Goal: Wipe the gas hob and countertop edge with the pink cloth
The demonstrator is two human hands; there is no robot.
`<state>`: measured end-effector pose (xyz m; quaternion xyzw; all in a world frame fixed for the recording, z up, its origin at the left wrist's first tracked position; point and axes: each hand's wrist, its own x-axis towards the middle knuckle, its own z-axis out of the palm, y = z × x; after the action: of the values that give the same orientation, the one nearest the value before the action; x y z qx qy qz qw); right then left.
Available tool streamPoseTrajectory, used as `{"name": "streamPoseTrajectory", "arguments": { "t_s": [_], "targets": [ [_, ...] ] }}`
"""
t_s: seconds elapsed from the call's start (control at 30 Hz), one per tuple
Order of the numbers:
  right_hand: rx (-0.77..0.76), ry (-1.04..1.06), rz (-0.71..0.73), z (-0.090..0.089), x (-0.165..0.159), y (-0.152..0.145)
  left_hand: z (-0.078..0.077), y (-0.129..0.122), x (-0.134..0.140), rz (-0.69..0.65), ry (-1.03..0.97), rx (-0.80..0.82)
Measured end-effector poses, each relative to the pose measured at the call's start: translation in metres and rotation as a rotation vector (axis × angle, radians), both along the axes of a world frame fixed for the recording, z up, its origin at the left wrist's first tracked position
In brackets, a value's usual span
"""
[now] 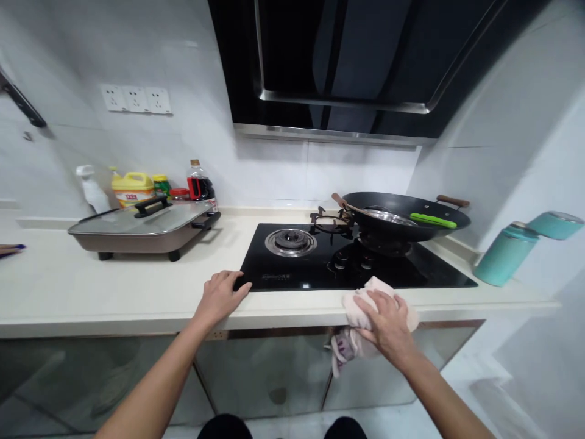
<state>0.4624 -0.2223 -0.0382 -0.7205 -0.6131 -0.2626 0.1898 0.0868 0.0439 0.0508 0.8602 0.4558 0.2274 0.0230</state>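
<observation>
My right hand point(388, 317) presses a pale pink cloth point(356, 310) against the front edge of the counter, just below the black glass gas stove point(315, 277). Part of the cloth hangs down over the edge in front of the cabinet. My left hand point(223, 297) lies on the white counter point(137, 292) at the stove's front left corner, fingers stretched out and holding nothing. The stove's left burner point(291, 242) is uncovered, its pan support point(332, 223) sitting off it toward the back middle. Two knobs point(340, 261) are between the burners.
A black wok point(429, 210) stands on the right burner, with a bright green-handled utensil point(433, 220) in it. Teal canisters point(507, 253) are at the far right. A lidded electric pan point(137, 242) and several bottles stand at left. The range hood point(338, 73) hangs overhead.
</observation>
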Motion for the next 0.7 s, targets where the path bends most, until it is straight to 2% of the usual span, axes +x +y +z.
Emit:
{"name": "streamPoseTrajectory", "arguments": {
  "t_s": [0.2,0.33,0.4,0.43,0.6,0.7],
  "targets": [
    [-0.175,0.038,-0.08,0.019,0.092,-0.051,-0.001,0.002,0.001,-0.003,-0.01,0.011],
    [-0.211,0.235,-0.059,0.039,0.132,-0.082,0.001,0.001,0.002,0.0,-0.011,0.012],
    [-0.134,0.385,-0.082,0.052,0.148,-0.097,0.001,0.001,0.002,-0.005,-0.016,0.01],
    [-0.074,0.455,-0.142,0.06,0.155,-0.104,0.0,0.001,0.002,-0.008,-0.02,0.011],
    [0.191,0.684,-0.598,0.116,0.185,-0.131,-0.001,0.002,0.002,-0.011,-0.043,0.029],
    [0.399,0.706,-0.651,0.15,0.2,-0.131,-0.002,0.003,0.001,-0.009,-0.042,0.036]
  ]
}}
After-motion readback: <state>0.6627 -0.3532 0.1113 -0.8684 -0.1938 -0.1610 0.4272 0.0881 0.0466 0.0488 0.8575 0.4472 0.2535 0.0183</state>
